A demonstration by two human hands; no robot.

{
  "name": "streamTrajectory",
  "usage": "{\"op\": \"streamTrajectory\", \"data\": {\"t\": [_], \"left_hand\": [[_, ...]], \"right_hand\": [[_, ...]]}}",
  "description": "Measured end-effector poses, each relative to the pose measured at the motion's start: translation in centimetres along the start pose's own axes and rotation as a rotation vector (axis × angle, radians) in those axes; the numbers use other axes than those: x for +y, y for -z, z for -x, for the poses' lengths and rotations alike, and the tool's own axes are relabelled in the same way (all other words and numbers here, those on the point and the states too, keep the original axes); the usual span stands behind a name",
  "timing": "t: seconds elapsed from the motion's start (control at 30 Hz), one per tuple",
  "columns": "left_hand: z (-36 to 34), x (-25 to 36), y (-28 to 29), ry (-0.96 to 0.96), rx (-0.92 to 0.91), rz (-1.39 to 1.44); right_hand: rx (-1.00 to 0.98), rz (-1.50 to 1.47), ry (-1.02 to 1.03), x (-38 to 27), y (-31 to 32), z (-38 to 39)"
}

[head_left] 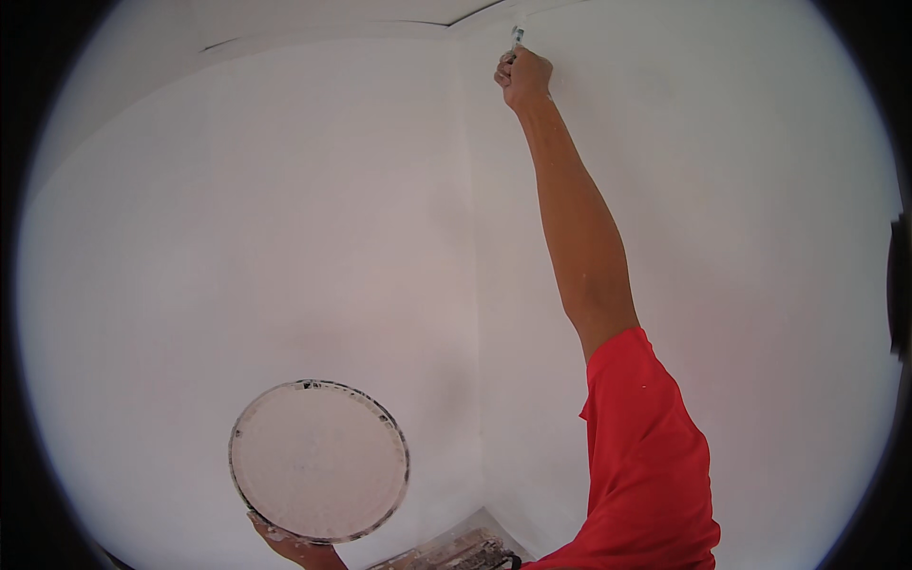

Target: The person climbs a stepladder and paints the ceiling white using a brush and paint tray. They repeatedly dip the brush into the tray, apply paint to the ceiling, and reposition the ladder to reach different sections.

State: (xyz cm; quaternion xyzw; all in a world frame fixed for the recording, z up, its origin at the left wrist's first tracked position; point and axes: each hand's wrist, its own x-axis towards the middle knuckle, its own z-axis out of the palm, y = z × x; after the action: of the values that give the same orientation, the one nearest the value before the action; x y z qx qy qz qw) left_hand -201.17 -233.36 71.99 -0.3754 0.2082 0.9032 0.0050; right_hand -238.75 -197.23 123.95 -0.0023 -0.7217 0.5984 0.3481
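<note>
Plain red sleeve (646,446), off-white disc (318,461) blotched black round its edge, pale whitish walls (332,218)

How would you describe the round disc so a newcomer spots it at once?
Find the white wall on the left, then go down to the left hand at the bottom edge. The disc sits just above it, touching it: pale, with a dark, patchy rim. Its round outline sets it apart from the red sleeve to its right.
</note>
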Motion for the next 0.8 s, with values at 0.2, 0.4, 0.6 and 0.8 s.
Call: {"op": "streamTrajectory", "data": {"t": [0.2, 0.4, 0.6, 0.8], "left_hand": [[-1.6, -2.9, -1.6, -0.012, -0.007, -0.010], [-3.4, -7.0, -2.3, -0.025, 0.030, -0.031], [-3.4, -7.7, 0.3, -0.010, 0.044, -0.015], [-2.1, -5.7, 2.8, 0.033, 0.051, 0.032]], "right_hand": [[0.002, -0.047, -0.029, 5.2, 1.6, -1.2], [0.035, -0.035, -0.041, 11.1, 5.3, -1.4], [0.032, 0.058, 0.083, 9.4, 4.5, 0.2], [0.086, 0.282, 0.231, 10.4, 2.8, 7.1]]}}
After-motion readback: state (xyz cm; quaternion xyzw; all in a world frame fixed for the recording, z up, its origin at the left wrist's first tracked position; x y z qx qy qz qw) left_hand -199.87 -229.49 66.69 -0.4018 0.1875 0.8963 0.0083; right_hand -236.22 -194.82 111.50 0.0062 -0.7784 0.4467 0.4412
